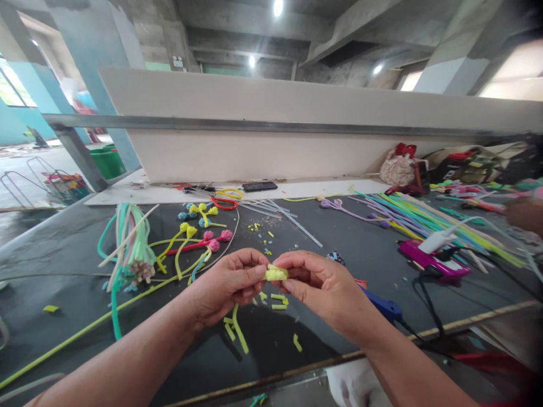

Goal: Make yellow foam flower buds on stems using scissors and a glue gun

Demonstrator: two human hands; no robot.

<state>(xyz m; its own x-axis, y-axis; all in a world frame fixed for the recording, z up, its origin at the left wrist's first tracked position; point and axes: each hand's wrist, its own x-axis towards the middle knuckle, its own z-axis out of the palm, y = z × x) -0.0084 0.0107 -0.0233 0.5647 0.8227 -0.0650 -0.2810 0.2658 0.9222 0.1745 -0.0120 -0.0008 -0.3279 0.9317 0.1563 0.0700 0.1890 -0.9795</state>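
My left hand (240,277) and my right hand (320,285) meet above the dark table. Between their fingertips they pinch a small, lumpy pale-yellow piece (276,274), pressed or bunched together; its exact make-up is hard to tell. My left hand grips its left end, my right hand its right end. Below lie cut bits of yellow cord (240,333), with another short bit (297,342) nearer the table edge. Several knob-ended stems, including yellow ones (182,240) and pink ones (214,245), rest left of my hands. Beside my right forearm is a blue tool (379,307) with a black cable.
A bundle of teal and pale cords (133,243) lies at left, near a long yellow cord (80,336). On the right are a purple power strip (453,271) and long coloured strips (407,212). A phone (259,186) lies by the white partition (254,155).
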